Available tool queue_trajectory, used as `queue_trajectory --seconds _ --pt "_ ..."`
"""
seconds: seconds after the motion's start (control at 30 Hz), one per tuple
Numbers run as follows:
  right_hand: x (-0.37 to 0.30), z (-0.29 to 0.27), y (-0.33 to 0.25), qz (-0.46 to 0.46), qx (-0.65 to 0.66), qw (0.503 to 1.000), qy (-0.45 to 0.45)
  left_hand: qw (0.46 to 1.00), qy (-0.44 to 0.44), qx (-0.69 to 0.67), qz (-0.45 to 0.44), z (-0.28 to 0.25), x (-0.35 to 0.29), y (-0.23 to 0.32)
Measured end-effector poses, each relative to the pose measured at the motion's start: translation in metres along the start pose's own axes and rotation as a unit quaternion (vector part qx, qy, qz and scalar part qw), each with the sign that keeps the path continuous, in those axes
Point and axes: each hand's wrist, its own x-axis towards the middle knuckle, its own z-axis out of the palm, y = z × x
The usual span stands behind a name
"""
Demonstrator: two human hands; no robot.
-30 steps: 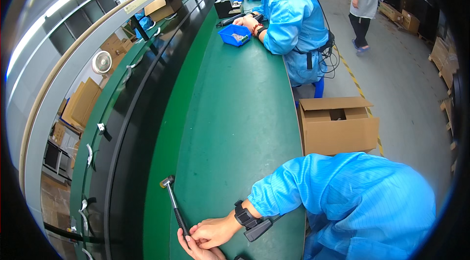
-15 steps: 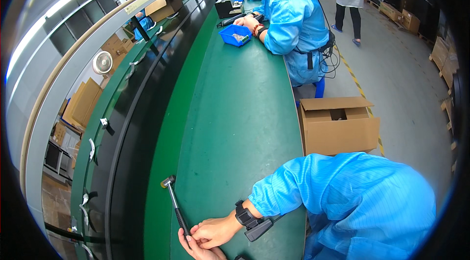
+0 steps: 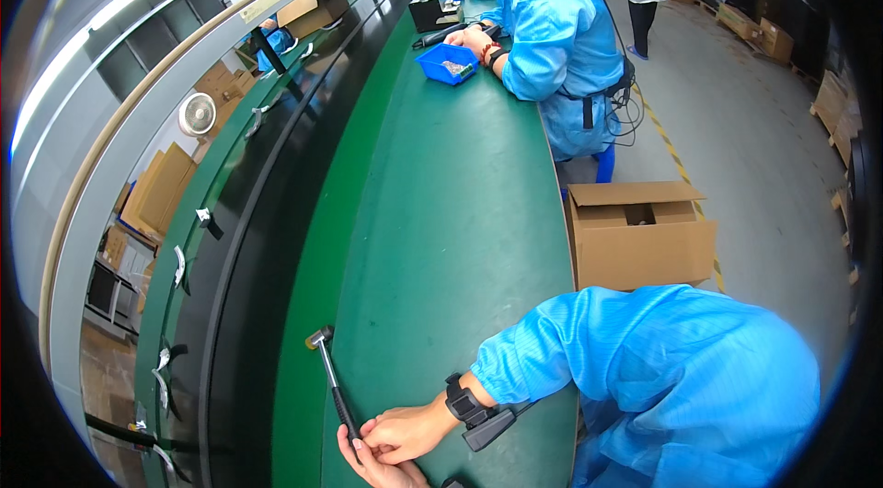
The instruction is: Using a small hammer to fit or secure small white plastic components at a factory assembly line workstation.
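In my left hand point(image 3: 384, 472), palm up at the lower edge, is a small hammer point(image 3: 338, 405). Its black grip lies along my fingers; the metal shaft points up and left to a head with a yellowish-brown face, over the bench's left strip. My right hand point(image 3: 411, 433) reaches across from the right, wearing a black wrist strap with a small black device. Its bent fingers are closed against the fingers of my left hand, beside the grip's end. What lies between those fingertips is hidden.
A long green bench point(image 3: 432, 212) runs away from me beside a dark conveyor point(image 3: 253, 295) carrying small pale pieces. Farther up, a co-worker in blue point(image 3: 561, 37) sits by a blue bin point(image 3: 447, 64). An open cardboard box point(image 3: 644, 244) stands right of the bench.
The view has shifted slightly. Small pieces on the conveyor have moved a little farther away. The person in the white coat has walked farther off. My hands and the hammer stay nearly as they were.
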Motion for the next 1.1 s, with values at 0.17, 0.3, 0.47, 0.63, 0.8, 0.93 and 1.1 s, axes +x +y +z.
queue_trajectory --seconds 0.17,0.3,0.47,0.63,0.8,0.93,1.1 --pt "-0.001 -0.001 0.0 -0.002 0.01 1.0 -0.005 1.0 -0.001 0.006 -0.001 -0.001 0.001 -0.001" --pt "-0.002 -0.004 -0.006 0.005 0.005 1.0 -0.007 1.0 0.001 0.004 -0.004 -0.001 0.001 -0.002" --pt "0.0 0.0 -0.003 -0.017 -0.002 1.0 0.002 1.0 0.005 0.006 -0.002 0.001 -0.003 0.002" --pt "-0.002 -0.003 -0.007 0.006 0.003 1.0 -0.009 1.0 0.008 0.012 0.001 0.003 -0.004 0.004" --pt "-0.002 -0.003 -0.009 0.004 0.006 1.0 -0.011 1.0 0.009 0.009 0.0 0.003 -0.005 0.005" --pt "-0.001 0.0 -0.008 0.0 -0.002 1.0 -0.014 1.0 0.004 0.003 -0.002 -0.002 -0.004 0.003" --pt "-0.006 -0.001 -0.006 0.021 -0.001 1.0 -0.009 1.0 0.0 0.003 0.004 0.003 -0.007 0.001"
